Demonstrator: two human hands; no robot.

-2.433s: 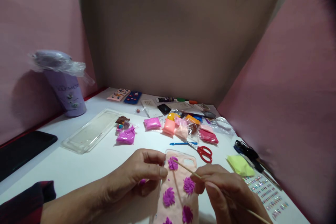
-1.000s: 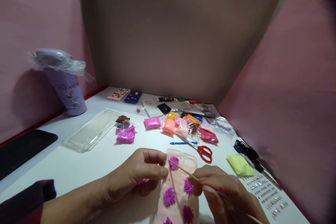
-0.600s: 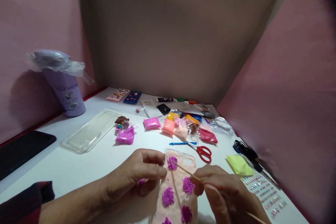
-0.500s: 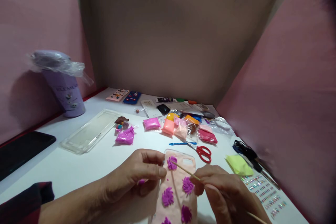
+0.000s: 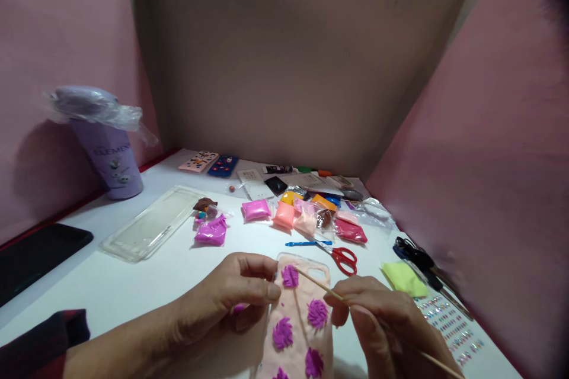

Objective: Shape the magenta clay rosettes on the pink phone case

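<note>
A phone case (image 5: 297, 302) covered in pale peach clay lies at the front middle, with several ridged purple clay flowers (image 5: 283, 333) on it. My left hand (image 5: 240, 290) is closed on the case's upper left edge, thumb on top. Between the fingers and thumb of my right hand (image 5: 377, 314) is a thin wooden skewer (image 5: 317, 283). Its tip meets the right edge of the topmost purple flower (image 5: 290, 276). A bit of purple (image 5: 239, 308) shows by my left fingers.
Red scissors (image 5: 344, 260) and a blue tool (image 5: 308, 243) lie behind the case. Packets of clay (image 5: 284, 215) spread farther back. A clear case (image 5: 149, 225), black phone (image 5: 44, 257) and purple tumbler (image 5: 109, 157) stand left; gem stickers (image 5: 451, 325) and yellow paper (image 5: 403, 279) lie right.
The skewer's tip has shifted slightly right, from over the top flower to its right edge, as my right hand drew back a little. My left hand keeps its hold.
</note>
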